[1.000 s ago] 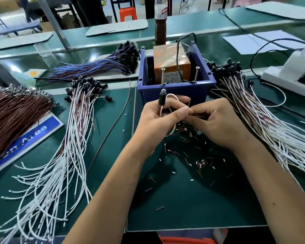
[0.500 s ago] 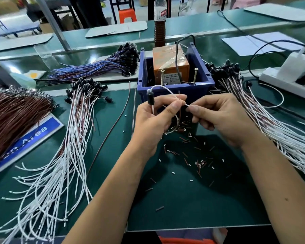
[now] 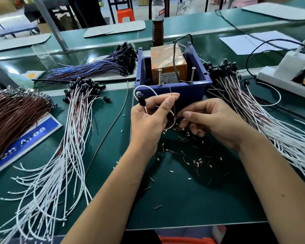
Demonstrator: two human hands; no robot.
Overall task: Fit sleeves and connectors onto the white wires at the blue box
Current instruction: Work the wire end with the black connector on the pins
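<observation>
White and limp, the wire (image 3: 144, 88) is looping at twelve o'clock of the left hand (image 3: 150, 118), which is pinching it before the blue box (image 3: 173, 92), best taken near its end, while the right hand (image 3: 213, 120) is reaching, fingers loosely curled and holding nothing visible, toward tiny light sleeves (image 3: 187, 138) on the counter (image 3: 183, 199).

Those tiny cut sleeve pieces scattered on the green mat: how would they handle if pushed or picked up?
The small brown and white tube-shaped sleeve pieces look very light, so a brush would probably scatter them. Being round, they may roll on the smooth green mat. Picking one likely needs a fingertip pinch.
</observation>
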